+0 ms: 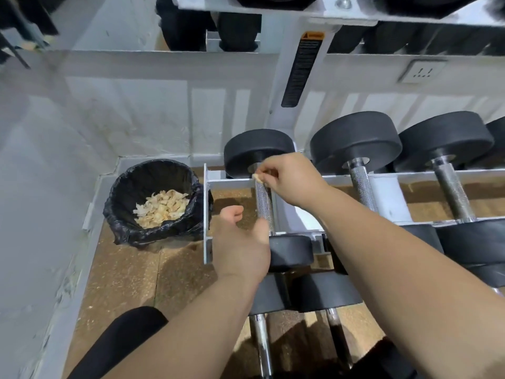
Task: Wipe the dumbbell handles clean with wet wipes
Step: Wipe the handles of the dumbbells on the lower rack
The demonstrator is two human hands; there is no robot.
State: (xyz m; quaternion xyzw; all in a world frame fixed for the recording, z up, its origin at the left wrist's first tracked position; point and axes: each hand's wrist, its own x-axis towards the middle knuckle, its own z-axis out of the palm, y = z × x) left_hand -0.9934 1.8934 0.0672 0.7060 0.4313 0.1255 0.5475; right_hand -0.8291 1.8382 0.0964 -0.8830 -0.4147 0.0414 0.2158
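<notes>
Right hand (289, 181), frame centre, pinches wet wipe scrap (257, 177) against top of leftmost dumbbell handle (264, 206). Left hand (240, 242) just below-left, fingers loosely curled, empty.

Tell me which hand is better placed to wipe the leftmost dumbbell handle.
The right hand: it pinches the wet wipe at the top of the dumbbell handle; the left hand holds nothing.

Grey panelled wall (136, 105) with a white power socket (422, 71); speckled brown floor (128, 274); black-lined bin (142, 181) in the corner.
</notes>
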